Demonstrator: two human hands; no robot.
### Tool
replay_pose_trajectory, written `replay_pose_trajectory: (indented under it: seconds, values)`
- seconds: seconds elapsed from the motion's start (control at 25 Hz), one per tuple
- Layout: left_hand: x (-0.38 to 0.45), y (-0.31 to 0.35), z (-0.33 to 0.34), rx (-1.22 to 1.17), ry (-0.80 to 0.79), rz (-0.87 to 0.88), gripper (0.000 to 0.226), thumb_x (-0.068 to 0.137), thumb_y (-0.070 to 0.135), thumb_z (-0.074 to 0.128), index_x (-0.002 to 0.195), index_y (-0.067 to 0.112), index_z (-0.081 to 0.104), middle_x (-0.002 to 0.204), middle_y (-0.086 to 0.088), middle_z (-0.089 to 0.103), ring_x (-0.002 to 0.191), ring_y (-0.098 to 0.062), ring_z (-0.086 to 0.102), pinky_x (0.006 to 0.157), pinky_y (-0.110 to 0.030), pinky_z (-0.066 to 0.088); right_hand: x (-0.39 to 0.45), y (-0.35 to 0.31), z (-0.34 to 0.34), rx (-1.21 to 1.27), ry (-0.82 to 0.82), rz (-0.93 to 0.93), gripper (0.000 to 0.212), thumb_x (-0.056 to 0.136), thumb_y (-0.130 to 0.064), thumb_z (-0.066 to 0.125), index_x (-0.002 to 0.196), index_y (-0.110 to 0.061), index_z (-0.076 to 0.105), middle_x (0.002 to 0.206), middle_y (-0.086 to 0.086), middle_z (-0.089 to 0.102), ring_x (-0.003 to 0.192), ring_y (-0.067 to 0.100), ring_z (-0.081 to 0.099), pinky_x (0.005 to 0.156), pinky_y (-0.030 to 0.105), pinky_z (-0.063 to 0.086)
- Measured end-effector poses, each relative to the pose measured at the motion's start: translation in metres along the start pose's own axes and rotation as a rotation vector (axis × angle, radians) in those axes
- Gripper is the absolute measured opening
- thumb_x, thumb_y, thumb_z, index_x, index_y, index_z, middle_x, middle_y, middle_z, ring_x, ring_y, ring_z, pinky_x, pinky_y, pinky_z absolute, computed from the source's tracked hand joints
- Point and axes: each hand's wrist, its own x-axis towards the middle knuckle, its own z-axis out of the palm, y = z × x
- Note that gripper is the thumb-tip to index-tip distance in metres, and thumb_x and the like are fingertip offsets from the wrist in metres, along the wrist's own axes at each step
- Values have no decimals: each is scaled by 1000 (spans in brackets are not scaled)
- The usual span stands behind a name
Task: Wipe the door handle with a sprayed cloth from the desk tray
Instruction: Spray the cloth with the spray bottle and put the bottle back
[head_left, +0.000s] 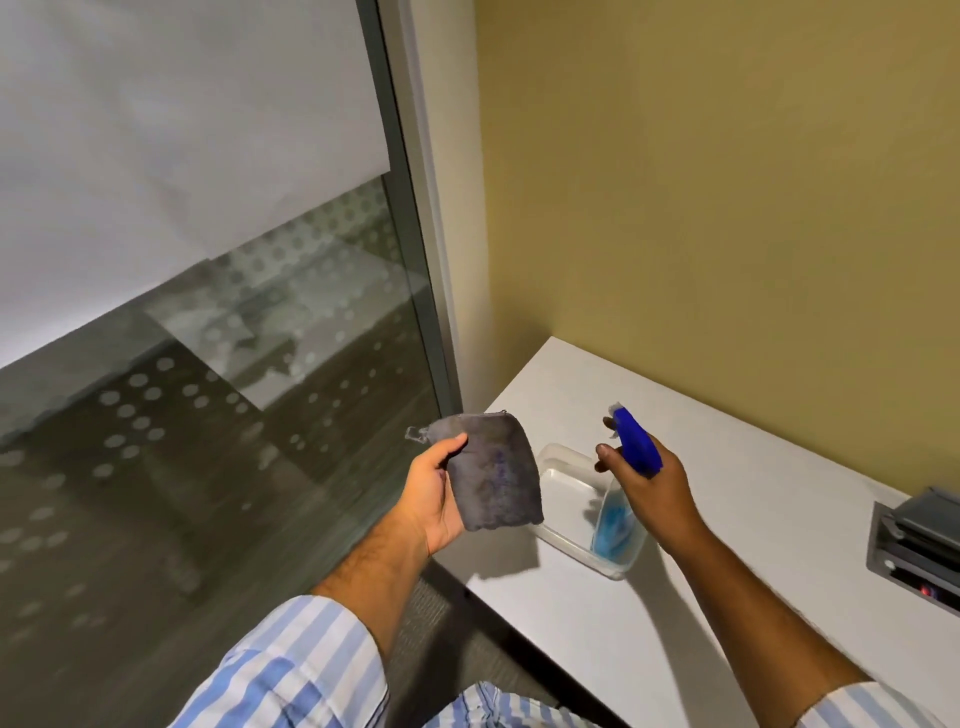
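At centre frame, the left hand (434, 499) pinches a folded grey microfibre cloth (493, 475) while the right hand (649, 483) grips a clear blue-topped spray bottle (623, 499) over the clear plastic tray (558, 460) on the white desk (727, 519). Spraying appears underway; no door handle shows, so wiping remains.

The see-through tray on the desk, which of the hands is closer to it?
The right hand. It holds the spray bottle directly over the tray. The left hand holds the grey cloth out past the desk's edge, beside the tray.
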Motion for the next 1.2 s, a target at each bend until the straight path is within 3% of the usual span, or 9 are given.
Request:
replay_pose_trajectory:
  seconds: [0.12, 0.2, 0.44, 0.52, 0.6, 0.76, 0.96, 1.08, 1.2]
  values:
    - [-21, 15, -20, -5, 12, 45, 45, 82, 36, 75, 114, 6, 84, 120, -20, 79, 101, -36, 80, 85, -48, 66, -23, -46, 27, 28, 15, -114, 44, 93, -40, 77, 134, -28, 67, 114, -2, 78, 104, 13, 75, 82, 15, 60]
    - [-38, 25, -38, -4, 20, 73, 49, 82, 37, 74, 118, 6, 82, 123, -20, 79, 105, -36, 79, 92, -48, 63, -46, -77, 56, 13, -45, -176, 46, 89, -46, 77, 131, -32, 66, 119, -10, 73, 105, 13, 73, 81, 19, 62]
    - [-89, 45, -100, -55, 112, 183, 55, 90, 34, 65, 135, 2, 71, 133, -23, 75, 120, -40, 72, 105, -52, 56, -112, -117, 161, -112, -325, -169, 33, 95, -33, 77, 103, -62, 62, 95, -22, 68, 90, 14, 71, 71, 20, 62]
    - [-106, 49, -123, -97, 116, 212, 53, 86, 33, 66, 127, 2, 76, 129, -23, 77, 112, -40, 76, 98, -51, 58, -130, -114, 191, -128, -373, -108, 19, 94, -37, 77, 101, -49, 64, 85, -17, 71, 82, 20, 72, 68, 23, 63]
    - [-122, 53, -142, -122, 120, 237, 47, 81, 34, 66, 113, 3, 83, 122, -23, 79, 103, -38, 80, 90, -47, 61, -146, -114, 217, -140, -425, -110, 18, 95, -38, 76, 108, -42, 65, 81, -21, 69, 81, 13, 70, 65, 15, 58]
    - [-144, 58, -164, -155, 170, 278, 45, 79, 33, 68, 108, 2, 83, 116, -22, 80, 95, -37, 80, 90, -48, 59, -165, -130, 251, -200, -480, -165, 30, 96, -39, 74, 119, -44, 56, 101, -19, 66, 96, 8, 67, 68, 8, 50]
    - [-157, 66, -177, -183, 231, 380, 34, 75, 33, 71, 93, 9, 88, 106, -17, 83, 90, -31, 82, 80, -41, 64, -174, -136, 266, -216, -510, -190, 25, 97, -41, 72, 117, -35, 60, 101, -11, 69, 96, 12, 67, 75, 15, 51]
    - [-160, 67, -175, -228, 256, 409, 33, 73, 34, 73, 91, 10, 89, 104, -16, 84, 88, -31, 83, 69, -40, 67, -175, -132, 263, -264, -575, -214, 28, 96, -41, 73, 119, -35, 58, 103, -10, 67, 97, 13, 67, 79, 17, 53]
    - [-163, 66, -169, -272, 293, 438, 35, 77, 31, 72, 99, 8, 87, 110, -19, 83, 89, -32, 83, 74, -42, 66, -174, -126, 258, -282, -575, -242, 33, 96, -41, 74, 123, -36, 56, 113, -7, 67, 103, 12, 65, 87, 19, 54]
